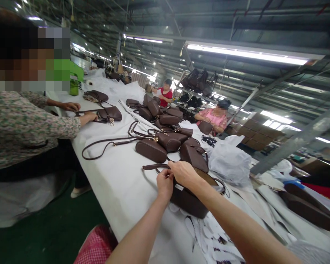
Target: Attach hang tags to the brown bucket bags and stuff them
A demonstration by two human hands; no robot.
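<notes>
Two bare hands meeting over one small brown handbag [189, 200] on a long white-covered table [118, 183]. Left hand [165, 183] closed in a pinch at the bag's top edge, fingers curled tight on the base of the strap [155, 167], or perhaps a zipper pull; too small to tell. Right hand [184, 174] just beside it, touching it, fingers folded down over the bag's top, gripping there.

Bag directly beneath the fingers, tilted on its side, dark chocolate brown, smooth faux-leather look, rounded dome shape, a pale tag showing just below the left knuckles. Strap running out flat to the left of the fingertips.

Likely light, empty, and semi-stiff: shell holding its form, strap limp and floppy. Surface probably a little slick, so best held at the top seam or strap base, not the smooth sides.

Beyond the fingertips, a cluster of matching brown bags [165, 141] with trailing straps. To the right, crumpled white wrapping [228, 161]. Far left of the fingers, a co-worker's hands [82, 112] resting on another bag [110, 113]. Below the wrists, scattered white paper scraps [206, 231].
</notes>
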